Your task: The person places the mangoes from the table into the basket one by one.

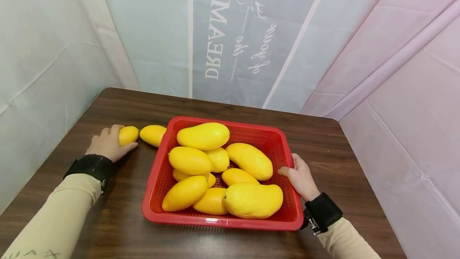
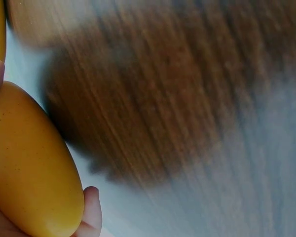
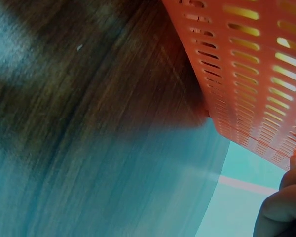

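At the left of the table, my left hand [image 1: 109,145] grips a yellow mango [image 1: 128,135], thumb on the near side and fingers over the far side. The left wrist view shows this mango [image 2: 29,163] large, with fingertips [image 2: 92,210] around its end. Just right of it lies another mango [image 1: 152,135], partly hidden by the red plastic basket [image 1: 223,222]. Several mangoes [image 1: 203,136] are piled inside the basket. My right hand [image 1: 302,177] holds the basket's right rim, thumb inside. Slotted basket wall [image 3: 237,64] and curled fingers [image 3: 286,202] appear in the right wrist view.
The dark wooden table [image 1: 341,159] extends around the basket. Behind it hangs a pale blue cloth [image 1: 161,31] with printed words, and whitish-pink cloth [image 1: 406,131] stands along the right side. Another pale cloth [image 1: 36,71] borders the left.
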Available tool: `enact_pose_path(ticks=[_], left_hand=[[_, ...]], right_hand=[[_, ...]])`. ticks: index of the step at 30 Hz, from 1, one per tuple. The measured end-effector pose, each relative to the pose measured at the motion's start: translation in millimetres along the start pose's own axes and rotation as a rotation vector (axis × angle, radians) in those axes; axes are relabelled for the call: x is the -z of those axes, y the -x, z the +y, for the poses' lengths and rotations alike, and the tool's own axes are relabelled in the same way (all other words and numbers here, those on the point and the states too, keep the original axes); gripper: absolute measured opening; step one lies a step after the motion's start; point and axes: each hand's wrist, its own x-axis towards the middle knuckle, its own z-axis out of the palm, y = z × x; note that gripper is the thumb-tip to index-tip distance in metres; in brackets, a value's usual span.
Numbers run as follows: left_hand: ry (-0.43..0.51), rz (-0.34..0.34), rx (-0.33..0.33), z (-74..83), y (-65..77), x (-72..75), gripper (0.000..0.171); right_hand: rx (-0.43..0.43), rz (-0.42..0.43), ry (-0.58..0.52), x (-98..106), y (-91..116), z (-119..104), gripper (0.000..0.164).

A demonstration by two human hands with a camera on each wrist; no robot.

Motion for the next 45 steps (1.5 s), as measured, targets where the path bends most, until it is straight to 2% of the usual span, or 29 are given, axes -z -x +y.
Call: enact_pose_path(ticks=[11,22,31,38,45], left_hand=[[0.002,0.014,-0.036,2.6,1.0,0.1,0.082],[0.031,0.027,-0.046,-3.4,1.9,1.4,0.087],[0.040,0.044,-0.001,-7.5,4.7,9.7,0.087],[0.043,0.091,0.006,-4.3,6.7,16.3,0.081],[0.070,0.109,0.008,3.4,3.1,21.8,0.082]], right_hand=[[0.000,-0.022,-0.010,3,-1,1,0.042],[0.010,-0.029,-0.007,1,-2,2,0.043],[0.006,-0.034,-0.012,1,-2,2,0.043],[0.006,-0.033,-0.009,1,-1,1,0.043],[0.003,-0.034,-0.010,1,-1,1,0.044]])
